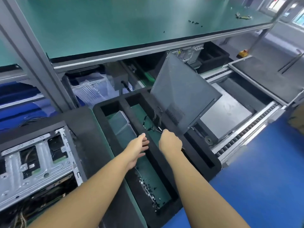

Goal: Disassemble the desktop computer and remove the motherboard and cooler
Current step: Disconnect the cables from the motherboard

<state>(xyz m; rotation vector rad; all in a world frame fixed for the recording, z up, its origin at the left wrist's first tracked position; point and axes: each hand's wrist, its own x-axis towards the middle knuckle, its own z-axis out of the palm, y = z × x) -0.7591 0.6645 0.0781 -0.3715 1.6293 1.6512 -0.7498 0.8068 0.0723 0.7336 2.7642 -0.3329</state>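
A green-topped bench [115, 30] runs above a roller conveyor [246, 127] and blue floor [263, 162] on a computer teardown line. Below the bench lies a black foam tray [122, 104], split into long compartments. The opened case [36, 162] stands at lower left, just beside the tray, its bare metal frame facing up; neither motherboard nor cooler can be picked out inside it. A grey side panel [184, 92] tilts up from the tray's right edge, and its low corner sits just beside the person's right hand [170, 143]. That hand shows only its back, with the fingers curled under and out of sight, so whether it grips anything cannot be told. The left hand [139, 146] reaches out over the tray's middle compartment, released, with its fingers loosely straight and holding nothing. Clear plastic boxes [121, 124] fill the left compartment. Thin cables [153, 117] lie at the far end of the middle one, beyond both hands, and small dark screws [151, 190] are scattered at its near end.
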